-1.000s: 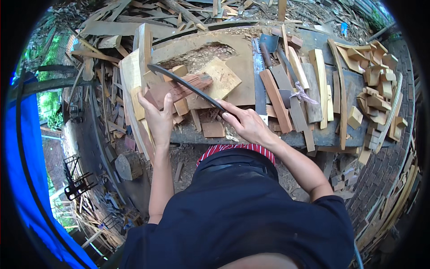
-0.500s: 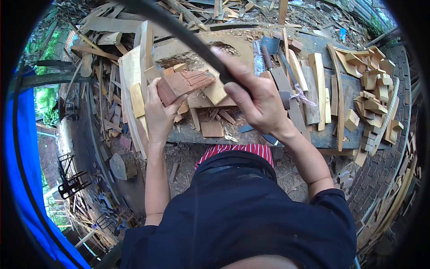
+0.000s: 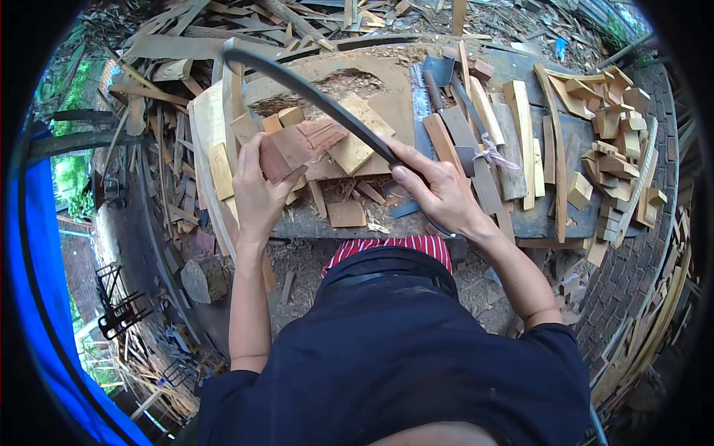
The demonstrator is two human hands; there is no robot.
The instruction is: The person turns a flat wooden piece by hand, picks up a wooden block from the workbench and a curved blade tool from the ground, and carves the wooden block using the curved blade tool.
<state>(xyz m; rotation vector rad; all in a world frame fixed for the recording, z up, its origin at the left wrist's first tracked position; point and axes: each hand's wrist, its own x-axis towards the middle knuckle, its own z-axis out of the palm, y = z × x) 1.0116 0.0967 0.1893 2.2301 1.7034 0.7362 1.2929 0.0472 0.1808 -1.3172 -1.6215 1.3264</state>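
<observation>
My left hand [image 3: 255,182] is closed round a reddish-brown wood block [image 3: 282,154]. The block's right end is notched and splintered, and it is held tilted over a pale wood block [image 3: 362,123] on the bench. In my right hand [image 3: 440,192], closed fingers grip a long dark curved tool [image 3: 312,95], machete-like in outline. It slants up and left from my fist, passing above the notched end in the picture, and I cannot tell whether it touches the block. A small brown block [image 3: 347,214] lies at the bench's near edge.
On the right of the workbench [image 3: 576,149] lie wood strips and a heap of cut pieces [image 3: 613,167]. A saw [image 3: 422,97] and a handled tool [image 3: 433,91] lie near the middle. Upright boards [image 3: 216,126] stand left. A log [image 3: 204,279] and scraps are on the ground.
The curved tool has come down from a raised, blurred position, and its far end now shows. My right hand has moved lower; my left hand still holds the block.
</observation>
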